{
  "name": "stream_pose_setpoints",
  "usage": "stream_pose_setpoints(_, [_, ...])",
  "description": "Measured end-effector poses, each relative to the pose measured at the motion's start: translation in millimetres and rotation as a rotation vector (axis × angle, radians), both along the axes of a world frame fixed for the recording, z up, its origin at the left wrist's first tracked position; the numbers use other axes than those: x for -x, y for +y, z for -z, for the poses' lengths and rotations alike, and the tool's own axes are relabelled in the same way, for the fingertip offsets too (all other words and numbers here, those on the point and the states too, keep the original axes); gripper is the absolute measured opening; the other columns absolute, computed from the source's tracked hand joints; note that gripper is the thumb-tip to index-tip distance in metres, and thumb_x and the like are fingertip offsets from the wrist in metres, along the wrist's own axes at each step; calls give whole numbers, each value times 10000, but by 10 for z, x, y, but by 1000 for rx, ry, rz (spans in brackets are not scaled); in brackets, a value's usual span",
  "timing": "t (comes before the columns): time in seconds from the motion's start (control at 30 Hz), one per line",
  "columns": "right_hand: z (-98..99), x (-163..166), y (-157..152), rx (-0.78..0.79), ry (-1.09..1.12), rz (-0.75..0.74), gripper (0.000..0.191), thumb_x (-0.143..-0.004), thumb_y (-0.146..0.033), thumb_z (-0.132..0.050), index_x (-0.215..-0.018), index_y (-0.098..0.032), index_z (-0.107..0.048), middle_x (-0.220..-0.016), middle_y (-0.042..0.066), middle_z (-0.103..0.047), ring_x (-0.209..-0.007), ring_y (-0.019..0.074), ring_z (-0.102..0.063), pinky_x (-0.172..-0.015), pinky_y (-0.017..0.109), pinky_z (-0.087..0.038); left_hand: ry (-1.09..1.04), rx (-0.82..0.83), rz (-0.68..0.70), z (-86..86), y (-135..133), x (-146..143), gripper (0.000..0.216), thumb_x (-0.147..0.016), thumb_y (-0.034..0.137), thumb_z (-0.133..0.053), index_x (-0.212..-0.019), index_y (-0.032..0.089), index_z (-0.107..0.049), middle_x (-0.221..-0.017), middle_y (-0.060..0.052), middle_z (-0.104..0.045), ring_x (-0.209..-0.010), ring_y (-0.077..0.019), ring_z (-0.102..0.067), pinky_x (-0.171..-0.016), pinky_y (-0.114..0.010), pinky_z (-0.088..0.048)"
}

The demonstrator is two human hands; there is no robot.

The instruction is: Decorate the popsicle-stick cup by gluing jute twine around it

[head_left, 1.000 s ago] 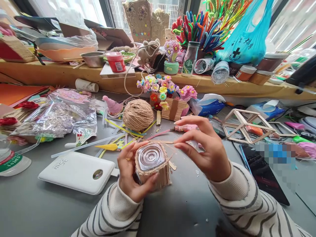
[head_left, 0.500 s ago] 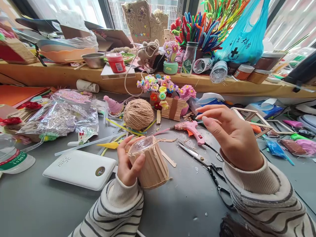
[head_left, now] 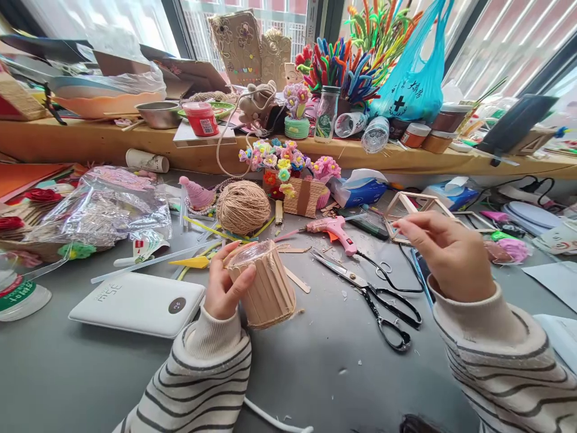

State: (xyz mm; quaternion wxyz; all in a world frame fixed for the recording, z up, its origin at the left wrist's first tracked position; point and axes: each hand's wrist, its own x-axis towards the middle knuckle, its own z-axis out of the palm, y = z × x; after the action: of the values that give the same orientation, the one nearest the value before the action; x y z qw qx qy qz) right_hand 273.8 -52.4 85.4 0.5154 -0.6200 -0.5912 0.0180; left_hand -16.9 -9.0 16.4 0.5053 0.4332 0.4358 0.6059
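Note:
My left hand [head_left: 222,287] is wrapped round a clear plastic cup [head_left: 269,291] sided with wooden craft sticks, tilted above the grey table. Twine runs round its rim and base, and a loose twine end sticks out at the lower right. Off to the right, my right hand [head_left: 451,255] is raised with thumb and forefinger pinched together; what is between them, if anything, is too small to make out. Between the hands lie black-handled scissors [head_left: 367,291], partly spread, and a pink glue gun [head_left: 332,230]. A ball of twine [head_left: 243,207] sits behind the cup.
To the left lies a white power bank [head_left: 135,304], with plastic-wrapped craft pieces [head_left: 103,204] beyond it. Yarn flowers [head_left: 283,162] and a wooden stick frame [head_left: 417,207] stand farther back. Jars, a blue bag [head_left: 412,90] and pipe cleaners [head_left: 338,72] crowd the ledge.
My right hand has moved right, away from the cup, and its fingers have closed into a pinch. The left hand still holds the cup. The view has turned slightly to the right.

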Motion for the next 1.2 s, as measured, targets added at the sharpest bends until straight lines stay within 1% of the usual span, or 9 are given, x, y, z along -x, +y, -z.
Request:
stream_pose_setpoints(0.03, [53, -48, -6, 51, -41, 18, 176, -796, -374, -620, -789, -208, -678, -777, 37, -711, -697, 170, -663, -665, 300, -556, -2, -2, -1, 5, 4, 2, 739, -532, 534, -814, -1092, 186, -479, -1174, -165, -652, -1159, -361, -589, -1044, -526, -394])
stream_pose_setpoints(0.1, [185, -148, -3, 268, -270, 74, 204, -817, -373, -557, -798, -214, -683, -793, 35, -726, -682, 168, -665, -670, 300, -548, -7, -6, -4, 18, 11, 11, 719, -538, 523, -810, -1087, 196, -482, -1160, -154, -660, -1143, -361, -601, -1038, -528, -404])
stream_pose_setpoints(0.2, [400, -303, 24, 453, -391, 91, 102, -730, -239, -597, -684, -214, -684, -688, 18, -715, -587, 172, -642, -591, 294, -507, -6, -3, -21, 40, 20, 30, 671, -552, 498, -799, -1078, 206, -500, -1145, -140, -667, -1123, -360, -614, -1023, -521, -425])
stream_pose_setpoints(0.3, [562, -428, 58, 614, -495, 129, 119, -683, -170, -597, -594, -209, -665, -632, 32, -695, -553, 191, -628, -526, 292, -453, 4, 3, -28, 52, 20, 39, 661, -563, 490, -790, -1085, 202, -503, -1157, -141, -664, -1125, -355, -611, -1018, -513, -431])
stream_pose_setpoints(0.5, [630, -472, 126, 834, -594, 112, 46, -686, -206, -676, -640, -213, -672, -673, 22, -700, -632, 182, -651, -563, 261, -445, 12, 0, -28, 48, -2, 21, 716, -557, 527, -791, -1106, 187, -481, -1176, -155, -642, -1154, -365, -585, -1044, -530, -388])
stream_pose_setpoints(0.67, [577, -395, 112, 927, -643, 114, 61, -716, -170, -635, -697, -215, -673, -714, 21, -705, -682, 177, -659, -569, 256, -420, 21, -40, -21, 68, -18, 18, 702, -600, 514, -774, -1140, 202, -451, -1178, -143, -626, -1133, -337, -603, -1039, -510, -401])
stream_pose_setpoints(0.9, [594, -314, 137, 1019, -680, 172, 121, -754, -213, -638, -651, -155, -610, -675, 24, -646, -602, 129, -585, -567, 259, -417, 33, -89, -25, 91, -33, 13, 686, -620, 490, -770, -1152, 218, -434, -1156, -129, -628, -1127, -319, -606, -1046, -486, -403])
stream_pose_setpoints(1.07, [588, -420, 157, 1011, -612, 198, 216, -667, -234, -630, -466, -205, -556, -563, 56, -624, -554, 207, -606, -499, 289, -366, 18, -87, -52, 83, -37, -16, 687, -621, 486, -768, -1151, 198, -440, -1146, -131, -639, -1105, -312, -612, -1032, -482, -401])
stream_pose_setpoints(1.2, [645, -633, 139, 953, -514, 196, 117, -634, -287, -608, -534, -229, -626, -568, 34, -651, -572, 219, -622, -530, 300, -401, 40, -117, -63, 77, -52, -29, 676, -635, 487, -759, -1151, 187, -442, -1139, -135, -644, -1123, -308, -598, -1050, -478, -379])
